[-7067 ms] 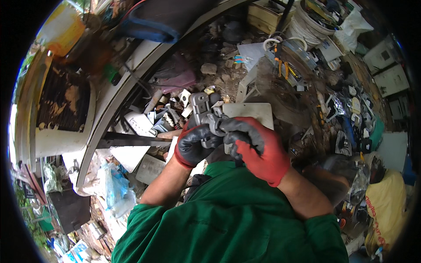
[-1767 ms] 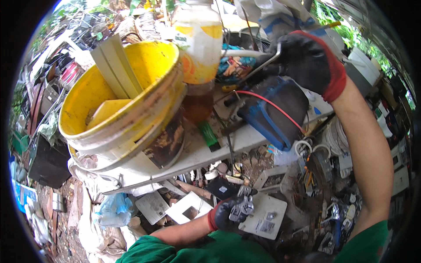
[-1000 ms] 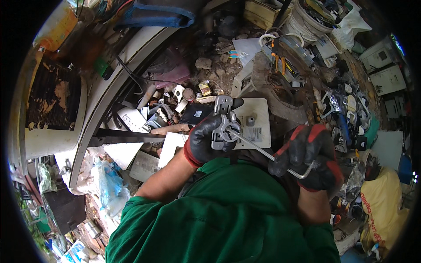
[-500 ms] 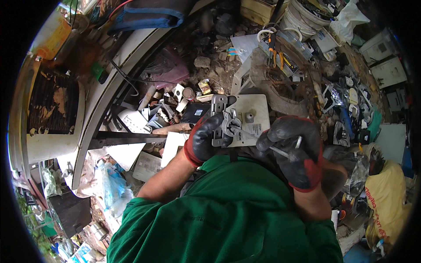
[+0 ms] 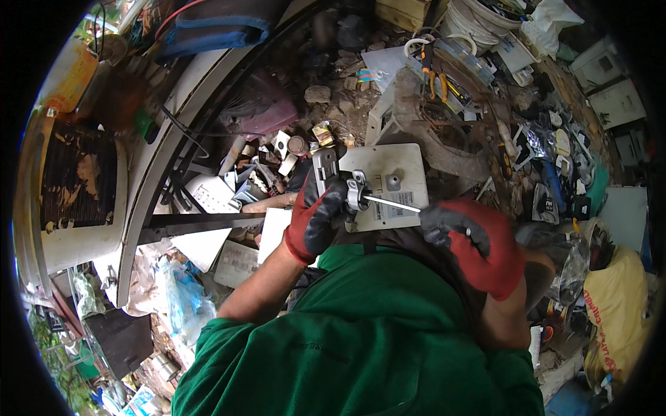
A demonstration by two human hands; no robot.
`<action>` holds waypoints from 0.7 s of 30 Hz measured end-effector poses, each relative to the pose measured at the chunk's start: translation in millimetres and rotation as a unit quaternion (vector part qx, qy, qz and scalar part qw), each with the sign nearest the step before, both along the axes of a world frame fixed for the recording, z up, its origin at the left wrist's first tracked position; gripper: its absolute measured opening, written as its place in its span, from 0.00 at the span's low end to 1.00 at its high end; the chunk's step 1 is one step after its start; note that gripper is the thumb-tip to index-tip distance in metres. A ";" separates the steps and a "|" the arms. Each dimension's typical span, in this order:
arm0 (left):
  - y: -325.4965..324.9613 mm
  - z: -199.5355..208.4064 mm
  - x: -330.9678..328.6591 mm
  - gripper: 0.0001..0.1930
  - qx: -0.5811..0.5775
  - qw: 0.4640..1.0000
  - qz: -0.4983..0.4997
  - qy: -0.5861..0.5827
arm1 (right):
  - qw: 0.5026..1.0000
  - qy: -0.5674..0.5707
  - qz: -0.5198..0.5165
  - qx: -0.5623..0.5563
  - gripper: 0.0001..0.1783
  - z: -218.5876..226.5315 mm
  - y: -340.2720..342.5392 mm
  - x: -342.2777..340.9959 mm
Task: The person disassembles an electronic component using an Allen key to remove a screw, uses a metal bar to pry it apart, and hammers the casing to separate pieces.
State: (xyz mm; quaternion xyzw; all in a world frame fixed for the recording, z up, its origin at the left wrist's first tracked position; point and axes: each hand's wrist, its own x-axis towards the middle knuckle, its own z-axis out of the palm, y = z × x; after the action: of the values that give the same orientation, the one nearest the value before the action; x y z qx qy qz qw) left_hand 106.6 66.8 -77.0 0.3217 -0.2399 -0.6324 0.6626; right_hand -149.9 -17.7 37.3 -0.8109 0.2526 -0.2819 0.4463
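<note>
Wrapped around one grey metal fitting (image 5: pixel 354 192), the left grip (image 5: pixel 320 218) keeps its fingers curled along the side of the piece; the right grip (image 5: pixel 479 239) is clenched on one thin silver metal rod (image 5: pixel 392 204). Two hands are at work, each in a red glove with black-coated fingers and palm. From the right fist the rod runs leftward to meet the fitting; how deep its end sits is too small to tell. Fitting and rod are in front of one person's green shirt (image 5: pixel 361 326), above one off-white rectangular panel (image 5: pixel 406 159) with rounded corners. On that panel stands one small grey round knob (image 5: pixel 393 182).

Beyond it lies one tool with orange-and-black handles (image 5: pixel 433 84), near two white curved hoops (image 5: pixel 415 45). At upper left, one long white surface (image 5: pixel 186 87) with a curved-looking edge carries one black bag with blue trim (image 5: pixel 222 31). Two plastic bags flank the person well apart: one pale blue and translucent (image 5: pixel 182 295) on the left, one yellow with red lettering (image 5: pixel 617 312) on the right.
</note>
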 end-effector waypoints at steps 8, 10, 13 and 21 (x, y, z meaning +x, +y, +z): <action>-9.5 26.7 4.0 0.37 -0.064 0.996 -0.009 -0.064 | 0.950 -0.153 0.051 0.269 0.17 -46.3 -13.7 -29.8; -11.3 27.3 3.3 0.38 -0.081 0.993 -0.008 -0.081 | 0.900 -0.234 0.022 0.368 0.18 -57.7 -8.0 -39.5; -13.9 25.7 -0.4 0.38 -0.077 0.993 -0.032 0.082 | 0.870 -0.261 -0.030 0.417 0.19 -63.5 -2.8 -48.6; -19.1 21.7 -0.9 0.38 -0.051 0.930 -0.143 0.334 | 0.918 -0.219 -0.119 0.308 0.17 -54.8 7.3 -34.7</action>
State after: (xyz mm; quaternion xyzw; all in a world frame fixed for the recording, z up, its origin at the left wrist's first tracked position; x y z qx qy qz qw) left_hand 105.7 47.7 -55.3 0.0201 -0.0801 -0.7780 0.6228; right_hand -184.7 -10.4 -17.5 -0.5156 0.3172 -0.4117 0.6812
